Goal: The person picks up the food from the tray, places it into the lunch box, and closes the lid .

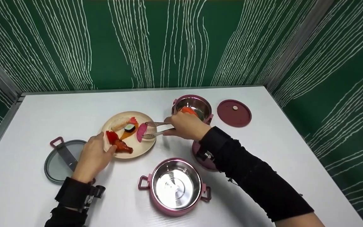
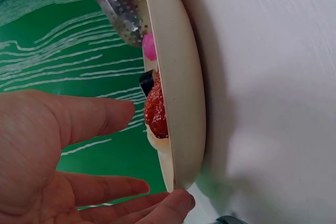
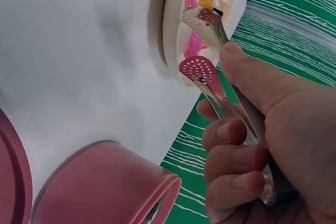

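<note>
My right hand [image 1: 186, 126] grips metal tongs [image 3: 207, 24] with perforated ends. Those ends stand apart over the right side of a cream plate [image 1: 145, 148], around a pink slice of toy food [image 1: 141, 132]. At the plate's left rim is my left hand [image 1: 95, 154]; in the left wrist view its fingertips [image 2: 181, 201] are right at the rim, thumb extended apart from them. Close to that thumb lies a glazed drumstick [image 1: 123, 147] beside a red piece [image 1: 112, 136]. A sushi roll [image 1: 130, 127] and a pale shrimp-like piece [image 1: 120, 124] lie farther back on the plate.
A pink two-handled pot [image 1: 172, 212] stands in front. Behind my right hand, another pot [image 1: 197, 97] holds an orange piece [image 1: 188, 110]. One maroon lid [image 1: 234, 116] lies back right; another [image 1: 205, 159] is partly under my right forearm. A grey-rimmed lid [image 1: 55, 164] lies left.
</note>
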A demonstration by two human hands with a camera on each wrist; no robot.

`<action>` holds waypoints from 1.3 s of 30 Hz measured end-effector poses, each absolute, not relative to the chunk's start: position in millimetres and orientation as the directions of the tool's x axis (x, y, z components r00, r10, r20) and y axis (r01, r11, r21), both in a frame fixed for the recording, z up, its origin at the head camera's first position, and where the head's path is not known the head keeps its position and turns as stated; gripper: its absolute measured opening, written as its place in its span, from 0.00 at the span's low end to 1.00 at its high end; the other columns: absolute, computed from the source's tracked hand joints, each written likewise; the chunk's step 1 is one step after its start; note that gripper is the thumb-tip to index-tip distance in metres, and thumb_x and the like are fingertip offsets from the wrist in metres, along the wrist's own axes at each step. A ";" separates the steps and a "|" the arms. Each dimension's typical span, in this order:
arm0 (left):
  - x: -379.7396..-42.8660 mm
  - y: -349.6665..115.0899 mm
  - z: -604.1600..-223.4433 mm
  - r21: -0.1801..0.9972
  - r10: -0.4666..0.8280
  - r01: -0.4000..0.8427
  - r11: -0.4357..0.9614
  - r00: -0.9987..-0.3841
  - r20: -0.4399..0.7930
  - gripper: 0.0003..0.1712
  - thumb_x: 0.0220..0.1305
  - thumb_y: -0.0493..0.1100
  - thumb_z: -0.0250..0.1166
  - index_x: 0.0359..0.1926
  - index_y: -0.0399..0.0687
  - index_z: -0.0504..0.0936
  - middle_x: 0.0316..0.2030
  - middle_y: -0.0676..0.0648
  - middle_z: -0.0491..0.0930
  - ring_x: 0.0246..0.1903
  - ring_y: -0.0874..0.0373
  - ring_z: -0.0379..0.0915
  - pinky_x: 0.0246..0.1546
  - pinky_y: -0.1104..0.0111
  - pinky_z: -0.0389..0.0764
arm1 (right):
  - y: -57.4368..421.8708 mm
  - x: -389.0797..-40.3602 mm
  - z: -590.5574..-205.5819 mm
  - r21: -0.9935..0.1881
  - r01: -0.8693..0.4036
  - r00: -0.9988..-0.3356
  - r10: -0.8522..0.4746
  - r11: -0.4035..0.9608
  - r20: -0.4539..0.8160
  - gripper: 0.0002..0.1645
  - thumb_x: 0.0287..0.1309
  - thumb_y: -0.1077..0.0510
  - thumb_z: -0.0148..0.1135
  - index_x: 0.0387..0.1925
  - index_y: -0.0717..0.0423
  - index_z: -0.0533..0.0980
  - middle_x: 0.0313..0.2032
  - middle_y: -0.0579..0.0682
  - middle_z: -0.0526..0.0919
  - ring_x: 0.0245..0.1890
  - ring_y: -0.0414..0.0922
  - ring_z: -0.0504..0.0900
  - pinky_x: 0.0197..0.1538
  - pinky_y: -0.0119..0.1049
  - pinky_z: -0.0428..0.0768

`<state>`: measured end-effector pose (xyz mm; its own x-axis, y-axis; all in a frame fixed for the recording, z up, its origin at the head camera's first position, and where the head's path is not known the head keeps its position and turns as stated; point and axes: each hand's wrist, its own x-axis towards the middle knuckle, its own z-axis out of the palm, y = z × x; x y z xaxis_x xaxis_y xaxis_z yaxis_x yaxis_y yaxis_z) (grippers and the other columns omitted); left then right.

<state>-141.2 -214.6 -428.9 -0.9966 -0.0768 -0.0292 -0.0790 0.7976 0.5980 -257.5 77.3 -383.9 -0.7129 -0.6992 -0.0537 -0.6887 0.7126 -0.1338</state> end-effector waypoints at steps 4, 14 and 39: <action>-140.7 -214.4 -429.0 0.599 -0.076 -0.078 0.797 -0.997 -0.029 0.43 0.72 0.45 0.63 0.73 0.17 0.56 0.61 0.17 0.68 0.61 0.22 0.68 0.59 0.37 0.75 | 73.1 -256.6 -387.8 -0.105 -0.696 -0.712 -0.702 0.711 -0.029 0.24 0.65 0.40 0.69 0.50 0.53 0.85 0.38 0.53 0.89 0.38 0.53 0.87 0.40 0.53 0.88; -139.9 -214.2 -429.5 0.585 -0.078 -0.077 0.808 -0.997 -0.024 0.44 0.73 0.46 0.63 0.73 0.18 0.56 0.62 0.17 0.67 0.61 0.22 0.68 0.60 0.36 0.74 | 65.2 -251.5 -395.4 -0.058 -0.722 -0.692 -0.719 0.689 0.073 0.27 0.64 0.39 0.69 0.55 0.52 0.85 0.37 0.56 0.89 0.37 0.56 0.88 0.36 0.56 0.87; -141.8 -216.2 -432.8 0.592 -0.069 -0.108 0.799 -0.994 -0.087 0.38 0.73 0.37 0.55 0.73 0.15 0.52 0.69 0.15 0.58 0.69 0.21 0.55 0.71 0.36 0.61 | 36.9 -220.1 -397.2 -0.203 -0.760 -0.624 -0.781 0.617 -0.033 0.27 0.70 0.37 0.61 0.57 0.51 0.84 0.36 0.51 0.89 0.34 0.49 0.87 0.37 0.48 0.86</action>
